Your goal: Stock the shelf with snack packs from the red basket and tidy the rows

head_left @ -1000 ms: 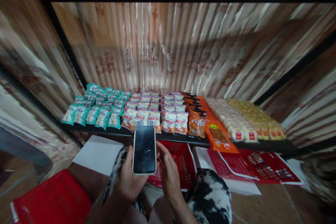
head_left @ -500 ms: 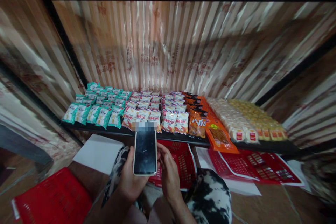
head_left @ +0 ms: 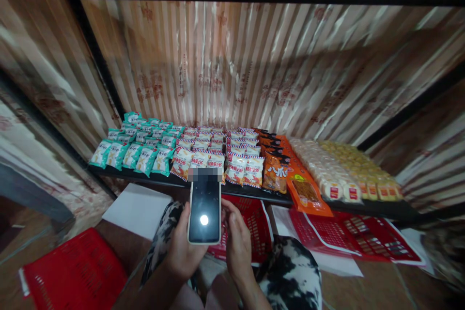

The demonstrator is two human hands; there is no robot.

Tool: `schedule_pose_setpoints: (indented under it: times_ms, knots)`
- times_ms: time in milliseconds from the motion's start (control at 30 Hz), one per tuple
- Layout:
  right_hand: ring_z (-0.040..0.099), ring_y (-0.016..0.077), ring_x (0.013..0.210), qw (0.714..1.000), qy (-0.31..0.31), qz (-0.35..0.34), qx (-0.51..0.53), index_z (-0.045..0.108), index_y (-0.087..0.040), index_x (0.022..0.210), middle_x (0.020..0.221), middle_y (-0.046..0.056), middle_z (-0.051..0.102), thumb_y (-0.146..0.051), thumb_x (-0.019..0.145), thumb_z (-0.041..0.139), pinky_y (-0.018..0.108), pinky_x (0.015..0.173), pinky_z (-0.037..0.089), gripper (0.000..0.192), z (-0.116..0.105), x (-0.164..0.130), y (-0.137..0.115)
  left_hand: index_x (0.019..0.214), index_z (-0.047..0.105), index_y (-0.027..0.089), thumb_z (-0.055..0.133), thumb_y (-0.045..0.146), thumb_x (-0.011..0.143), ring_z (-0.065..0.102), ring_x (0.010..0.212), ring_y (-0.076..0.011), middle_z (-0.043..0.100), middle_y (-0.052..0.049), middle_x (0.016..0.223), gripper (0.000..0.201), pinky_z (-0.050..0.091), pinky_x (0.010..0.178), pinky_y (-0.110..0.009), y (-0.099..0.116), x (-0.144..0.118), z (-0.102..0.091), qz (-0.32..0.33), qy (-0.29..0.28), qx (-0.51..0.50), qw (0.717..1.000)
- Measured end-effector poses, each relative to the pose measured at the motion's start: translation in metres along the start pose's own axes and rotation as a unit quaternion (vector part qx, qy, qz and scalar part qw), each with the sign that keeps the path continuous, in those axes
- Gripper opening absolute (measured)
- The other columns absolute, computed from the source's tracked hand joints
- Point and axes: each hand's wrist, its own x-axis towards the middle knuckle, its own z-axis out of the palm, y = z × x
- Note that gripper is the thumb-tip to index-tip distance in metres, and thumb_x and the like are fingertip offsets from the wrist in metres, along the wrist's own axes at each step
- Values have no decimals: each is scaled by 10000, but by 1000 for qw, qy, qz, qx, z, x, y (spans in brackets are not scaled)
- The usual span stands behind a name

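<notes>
My left hand [head_left: 183, 244] is wrapped around the lower left side of a smartphone [head_left: 205, 198] in a pale case. The phone is held upright over my lap, its dark screen facing me with a bright white spot low on it. The top strip of the phone is blurred out. My right hand [head_left: 238, 240] is beside the phone's right edge, fingers apart and loosely bent, holding nothing that I can see; its fingertips are partly hidden. Just beyond the phone, white snack packets [head_left: 236, 168] stand in rows on a black shelf [head_left: 145, 180].
Teal snack packets [head_left: 131, 155] fill the shelf's left end. Orange bags [head_left: 305, 189], clear-wrapped round snacks [head_left: 332, 189] and yellow packs [head_left: 381, 189] line its right. Below are a red basket [head_left: 72, 271], another red basket [head_left: 358, 232] and white sheets [head_left: 136, 208]. Black frame bars [head_left: 94, 53] surround the shelf.
A bright white spot now shows on the phone's screen, where a small faint mark was before. The view has shifted slightly; both hands keep about the same pose.
</notes>
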Motion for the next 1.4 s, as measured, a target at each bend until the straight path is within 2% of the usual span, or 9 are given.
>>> schedule_pose_setpoints:
  times_ms: [200, 333, 467, 567, 767, 1067, 1267, 1400]
  knots:
    - [565, 222, 1060, 1000, -7, 6, -7, 643, -247, 1070, 1126, 48, 646, -527, 859, 467, 335, 917, 435, 392, 0, 0, 6, 885, 696, 123, 432, 367, 916, 661, 827, -187, 718, -79, 842, 361, 464, 886, -345, 1, -1, 0, 11, 11, 3, 1000]
    - [559, 227, 1069, 1000, -10, 7, -4, 647, -243, 1060, 1114, 51, 651, -531, 854, 475, 333, 910, 437, 394, 0, 1, 7, 900, 697, 124, 457, 352, 907, 666, 795, -180, 720, -77, 861, 330, 461, 891, -337, 2, -1, -3, 12, 25, -3, 1000]
    - [567, 226, 1052, 1000, -3, 2, -6, 649, -242, 1051, 1108, 52, 654, -547, 841, 486, 329, 901, 441, 405, 1, 0, 4, 960, 688, 137, 461, 374, 903, 665, 840, -190, 717, -77, 922, 333, 462, 892, -343, 3, 0, -8, 5, 1, 10, 1000]
    - [570, 229, 1049, 1000, -1, 2, -3, 658, -244, 1035, 1090, 51, 661, -571, 835, 476, 333, 903, 437, 424, 2, -2, 2, 966, 685, 136, 459, 398, 900, 664, 851, -206, 719, -79, 878, 352, 461, 890, -363, 4, 0, -11, -2, -18, 20, 1000]
    - [565, 223, 1039, 999, 2, 7, 48, 629, -243, 1081, 1116, 55, 641, -569, 852, 444, 345, 892, 430, 439, 4, -5, 5, 1004, 668, 146, 506, 401, 875, 653, 898, -219, 714, -82, 932, 328, 450, 906, -379, 6, -5, -10, 11, -66, 44, 997]
    - [575, 231, 1039, 999, 2, -3, 52, 624, -227, 1069, 1109, 67, 645, -551, 857, 451, 344, 876, 441, 424, 7, -7, -2, 1043, 659, 145, 478, 433, 880, 657, 886, -224, 712, -90, 941, 377, 440, 925, -390, 7, -7, -6, -4, -62, 37, 997]
    - [586, 236, 1027, 999, 4, -16, 43, 623, -206, 1068, 1101, 82, 652, -548, 853, 455, 345, 844, 461, 438, 8, -7, -6, 1025, 648, 150, 557, 428, 828, 657, 883, -237, 710, -87, 928, 353, 492, 852, -381, 7, -10, -2, 20, -57, 70, 996]
    - [600, 231, 994, 999, 4, -17, 43, 621, -206, 1063, 1087, 80, 652, -551, 849, 457, 347, 833, 466, 438, 8, -7, -5, 968, 641, 180, 617, 410, 787, 664, 852, -229, 707, -74, 930, 293, 505, 834, -386, 8, -11, -3, 79, -51, 126, 987]
